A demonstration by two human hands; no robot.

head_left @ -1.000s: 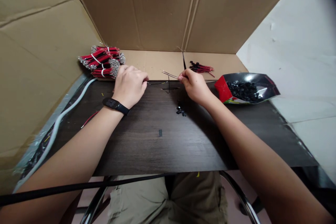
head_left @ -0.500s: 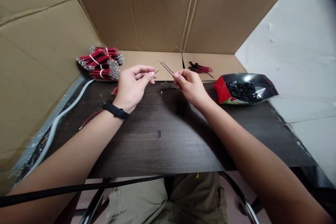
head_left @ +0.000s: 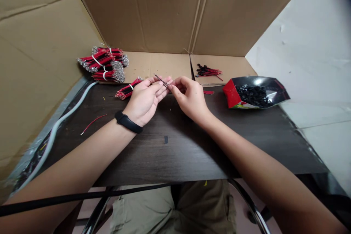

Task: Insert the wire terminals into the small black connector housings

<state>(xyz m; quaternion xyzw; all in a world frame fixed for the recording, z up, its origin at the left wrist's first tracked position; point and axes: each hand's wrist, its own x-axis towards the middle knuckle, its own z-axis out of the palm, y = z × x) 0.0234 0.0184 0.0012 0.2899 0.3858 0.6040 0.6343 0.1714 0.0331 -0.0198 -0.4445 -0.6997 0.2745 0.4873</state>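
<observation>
Thin dark wires (head_left: 162, 80) with small metal ends run between my two hands above the table's back part. My right hand (head_left: 189, 93) pinches them between thumb and fingertips. Palm partly up, my left hand (head_left: 148, 98) has its thumb on the wires near their far ends, with the other fingers stretched out beneath them. A black band circles the left wrist. Just behind the left hand lies a tied bundle of red and black wires (head_left: 127, 89). Red wire ends (head_left: 208, 92) show on the table beyond the right hand.
Tied wire bundles (head_left: 102, 64) are piled at the back left. Wires with black connectors (head_left: 208, 71) lie on cardboard at the back. A red and black box (head_left: 231, 93) holds small black parts at the right. One red wire (head_left: 93, 123) and a black scrap (head_left: 166, 139) lie on the dark table (head_left: 192, 157).
Both hands have come together, the left fingers opening out under the wires. The wires in my right hand now lie across the left fingers. The tied bundle behind my left hand shows more.
</observation>
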